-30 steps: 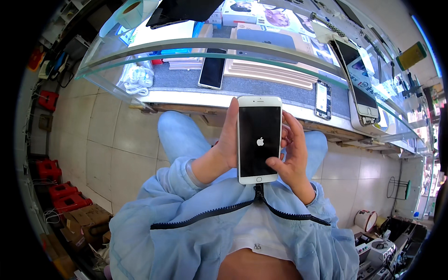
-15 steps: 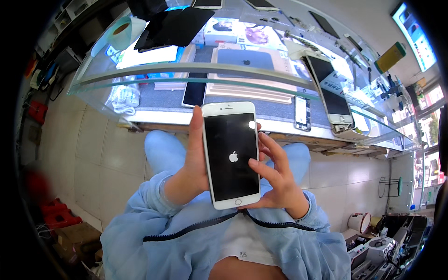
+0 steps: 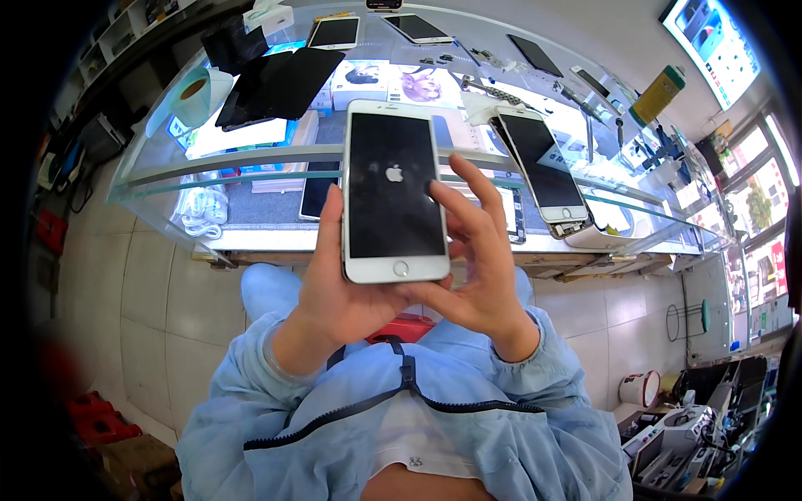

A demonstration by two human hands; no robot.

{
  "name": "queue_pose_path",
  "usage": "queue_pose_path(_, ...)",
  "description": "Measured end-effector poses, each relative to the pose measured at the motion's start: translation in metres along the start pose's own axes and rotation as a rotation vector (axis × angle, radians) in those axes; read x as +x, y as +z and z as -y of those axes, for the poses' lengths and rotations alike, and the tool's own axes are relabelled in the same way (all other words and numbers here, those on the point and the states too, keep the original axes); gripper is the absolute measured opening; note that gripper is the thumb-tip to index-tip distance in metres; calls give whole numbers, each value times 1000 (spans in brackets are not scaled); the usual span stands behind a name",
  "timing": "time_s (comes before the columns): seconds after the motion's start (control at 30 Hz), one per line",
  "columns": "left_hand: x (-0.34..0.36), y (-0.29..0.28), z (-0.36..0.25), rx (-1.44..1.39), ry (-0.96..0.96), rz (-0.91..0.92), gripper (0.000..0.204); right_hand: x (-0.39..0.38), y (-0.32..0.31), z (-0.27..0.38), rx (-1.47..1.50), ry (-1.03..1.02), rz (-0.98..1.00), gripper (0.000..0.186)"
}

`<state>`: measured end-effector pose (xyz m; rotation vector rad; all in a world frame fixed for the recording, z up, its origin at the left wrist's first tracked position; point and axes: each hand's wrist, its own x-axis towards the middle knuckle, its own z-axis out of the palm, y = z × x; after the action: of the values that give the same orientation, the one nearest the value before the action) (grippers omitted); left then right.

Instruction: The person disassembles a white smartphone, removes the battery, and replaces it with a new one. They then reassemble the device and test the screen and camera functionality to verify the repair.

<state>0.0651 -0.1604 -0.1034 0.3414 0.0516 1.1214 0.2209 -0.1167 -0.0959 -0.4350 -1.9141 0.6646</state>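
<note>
A white smartphone [image 3: 398, 221] with a round home button is held up in front of the glass counter. Its black screen is lit only by a small white logo in the middle. My left hand [image 3: 327, 296] cradles it from the left and below, thumb along the left edge, the other fingers hidden behind. At the lower right corner, my right hand [image 3: 484, 271] grips it too: the thumb is by the bottom edge, a fingertip meets the right side of the screen, and another finger is raised off it.
On the glass counter [image 3: 251, 159] lie a partly opened phone [image 3: 543, 167], black tablet-like panels [image 3: 280, 88], a tape roll [image 3: 196, 92] and several more phones. A yellow-green bottle [image 3: 657, 96] stands at the right. Boxes and white cables [image 3: 200, 209] show inside the counter. A green stool [image 3: 703, 317] is farther right.
The phone has been raised and moved farther out toward the counter, with both hands following. My right fingers have shifted up along its edge. More of the counter's far side shows.
</note>
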Motion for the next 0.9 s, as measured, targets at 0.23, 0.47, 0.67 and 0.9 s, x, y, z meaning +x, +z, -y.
queue_pose_path(0.23, 3, 7, -10, -65, 128, -155, 65, 13, 9, -14, 31, 13, 24, 81)
queue_pose_path(0.47, -1, -5, -38, -174, 95, -90, 69, 3, -27, -7, -178, -140, -30, 65)
queue_pose_path(0.67, -6, -11, -60, -315, 183, -67, 76, -24, -121, -17, -241, -78, -343, 54)
queue_pose_path(0.9, -24, -21, -35, -36, 25, 101, 99, -19, -132, -27, -372, 88, -153, 68)
